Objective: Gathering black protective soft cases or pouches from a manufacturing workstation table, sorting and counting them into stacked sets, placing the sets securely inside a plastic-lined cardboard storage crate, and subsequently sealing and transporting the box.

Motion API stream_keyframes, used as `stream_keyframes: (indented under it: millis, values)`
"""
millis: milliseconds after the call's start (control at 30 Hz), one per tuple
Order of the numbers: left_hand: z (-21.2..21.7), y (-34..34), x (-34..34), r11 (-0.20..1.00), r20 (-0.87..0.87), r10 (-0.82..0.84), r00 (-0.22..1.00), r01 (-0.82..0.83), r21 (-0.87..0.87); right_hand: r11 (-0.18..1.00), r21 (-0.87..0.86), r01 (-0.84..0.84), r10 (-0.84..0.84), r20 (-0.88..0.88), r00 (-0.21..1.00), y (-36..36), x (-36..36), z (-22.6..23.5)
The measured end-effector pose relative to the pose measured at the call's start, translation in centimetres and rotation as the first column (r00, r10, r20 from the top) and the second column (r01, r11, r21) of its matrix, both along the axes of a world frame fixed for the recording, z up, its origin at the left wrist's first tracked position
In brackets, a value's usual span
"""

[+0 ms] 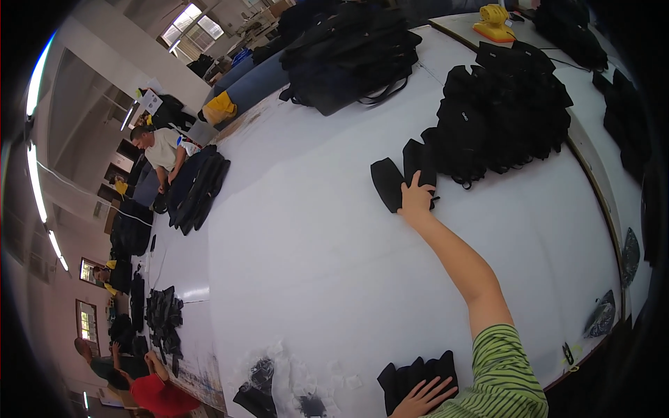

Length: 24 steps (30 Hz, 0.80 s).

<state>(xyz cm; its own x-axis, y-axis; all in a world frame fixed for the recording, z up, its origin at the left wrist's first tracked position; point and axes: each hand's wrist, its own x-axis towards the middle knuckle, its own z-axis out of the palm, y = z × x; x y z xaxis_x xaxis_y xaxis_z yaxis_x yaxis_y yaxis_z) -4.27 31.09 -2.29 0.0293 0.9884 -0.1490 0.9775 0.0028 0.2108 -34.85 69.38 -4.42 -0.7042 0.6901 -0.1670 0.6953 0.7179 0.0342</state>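
Fabric pieces (387, 184), black, matte and blunt-ended, were partly covered at far right of centre by the right hand (417, 200), its fingers splayed; whether they were gripped could not be told. Near, a softly ridged black bundle (394, 380) was touched by the left hand (422, 400), fingers spread and unclenched. Beyond, a lumpy black heap (505, 115) was piled on the smooth white table (313, 216).

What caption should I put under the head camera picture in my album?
Right hand on black pieces beside a pile, left hand on a black bunch, across a white table.
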Motion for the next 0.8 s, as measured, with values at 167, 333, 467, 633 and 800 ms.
stream_keyframes:
  millis: [167, 333, 467, 633, 800]
  values:
    - [-0.3, -0.2, 0.1, 0.997, 0.205, 0.051, 0.977, -0.061, 0.044, 0.991, 0.075, -0.113, 0.11, 0.048, 0.993, 0.4, 0.6, 0.2]
    - [0.2, -0.1, -1.4, 0.986, 0.046, -0.06, 0.997, 0.052, 0.158, 0.968, 0.202, -0.151, 0.187, -0.175, 0.967, 0.4, -0.1, -2.8]
    - [2.1, 0.6, -1.6, 0.975, 0.542, 0.218, 0.811, -0.163, -0.148, 0.98, 0.078, -0.182, 0.197, -0.501, 0.843, -0.5, 1.4, -0.3]
    - [1.2, 0.4, -0.8, 0.963, 0.399, 0.106, 0.911, -0.195, 0.188, 0.976, -0.104, -0.189, 0.061, -0.705, 0.707, -3.5, 13.5, 3.8]
    - [-0.5, -0.1, 1.8, 0.949, 0.407, 0.166, 0.898, -0.257, 0.181, 0.895, -0.342, -0.287, -0.102, -0.782, 0.615, -13.3, 32.5, 8.2]
